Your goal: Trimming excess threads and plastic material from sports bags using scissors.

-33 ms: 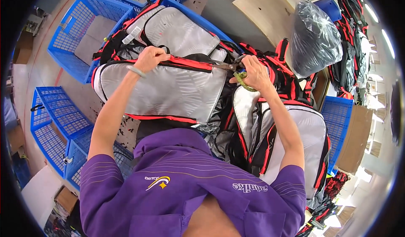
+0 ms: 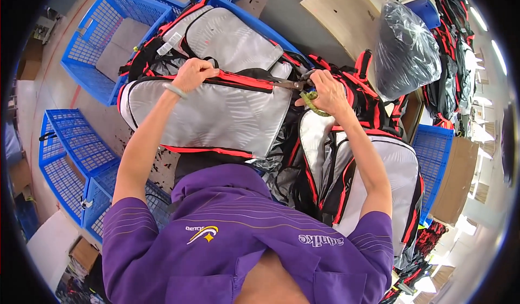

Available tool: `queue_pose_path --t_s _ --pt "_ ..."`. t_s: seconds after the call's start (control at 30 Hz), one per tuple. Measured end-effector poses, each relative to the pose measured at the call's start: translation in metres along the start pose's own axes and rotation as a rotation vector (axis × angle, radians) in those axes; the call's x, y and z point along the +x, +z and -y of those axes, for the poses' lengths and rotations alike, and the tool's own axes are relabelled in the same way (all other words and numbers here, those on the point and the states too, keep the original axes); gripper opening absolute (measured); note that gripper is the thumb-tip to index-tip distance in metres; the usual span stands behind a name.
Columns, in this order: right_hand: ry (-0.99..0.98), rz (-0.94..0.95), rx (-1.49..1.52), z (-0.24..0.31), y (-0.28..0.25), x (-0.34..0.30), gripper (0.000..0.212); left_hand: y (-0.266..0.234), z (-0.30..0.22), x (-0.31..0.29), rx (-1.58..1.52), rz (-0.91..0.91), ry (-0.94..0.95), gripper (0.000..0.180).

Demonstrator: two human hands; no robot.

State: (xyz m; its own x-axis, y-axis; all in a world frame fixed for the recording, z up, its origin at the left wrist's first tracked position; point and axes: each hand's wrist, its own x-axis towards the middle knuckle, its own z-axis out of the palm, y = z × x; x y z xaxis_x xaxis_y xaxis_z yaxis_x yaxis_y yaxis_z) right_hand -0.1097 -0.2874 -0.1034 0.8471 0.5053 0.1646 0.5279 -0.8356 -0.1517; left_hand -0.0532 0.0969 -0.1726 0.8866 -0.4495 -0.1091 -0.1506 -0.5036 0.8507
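A grey backpack piece with a pale leaf-like pattern and red-black edging lies across the pile in front of me. My left hand pinches its upper red-and-black zipper edge. In my right hand is a pair of scissors, its handle partly wrapped in yellow-green material. The blades point left and meet the right end of that edge. How far they are apart cannot be made out. Another grey panel with black trim lies just beyond my left hand.
Blue plastic crates stand at the left and far side. More grey, black and red backpacks are heaped at my right. Beyond them are a filled dark plastic bag and a wooden board. Dark scraps litter the floor.
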Motion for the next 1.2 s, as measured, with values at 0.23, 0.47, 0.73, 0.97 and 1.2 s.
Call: queue_pose_path --t_s 0.23,0.47,0.73,0.97,1.2 --pt "-0.142 0.036 -0.030 -0.006 0.001 0.019 0.063 0.003 0.009 0.001 -0.071 -0.024 0.022 0.035" --pt "-0.113 0.071 0.028 -0.011 0.011 0.019 0.061 -0.003 0.009 0.002 -0.127 0.036 -0.040 0.035" --pt "0.083 0.194 0.086 0.008 0.010 0.036 0.064 -0.002 -0.002 0.000 -0.216 0.026 -0.024 0.026" --pt "-0.052 0.169 0.124 0.056 0.021 0.073 0.069 -0.007 -0.007 -0.009 -0.315 0.014 -0.058 0.016" --pt "-0.093 0.199 0.109 0.063 0.014 0.085 0.059 -0.004 0.003 -0.012 -0.302 -0.025 -0.034 0.016"
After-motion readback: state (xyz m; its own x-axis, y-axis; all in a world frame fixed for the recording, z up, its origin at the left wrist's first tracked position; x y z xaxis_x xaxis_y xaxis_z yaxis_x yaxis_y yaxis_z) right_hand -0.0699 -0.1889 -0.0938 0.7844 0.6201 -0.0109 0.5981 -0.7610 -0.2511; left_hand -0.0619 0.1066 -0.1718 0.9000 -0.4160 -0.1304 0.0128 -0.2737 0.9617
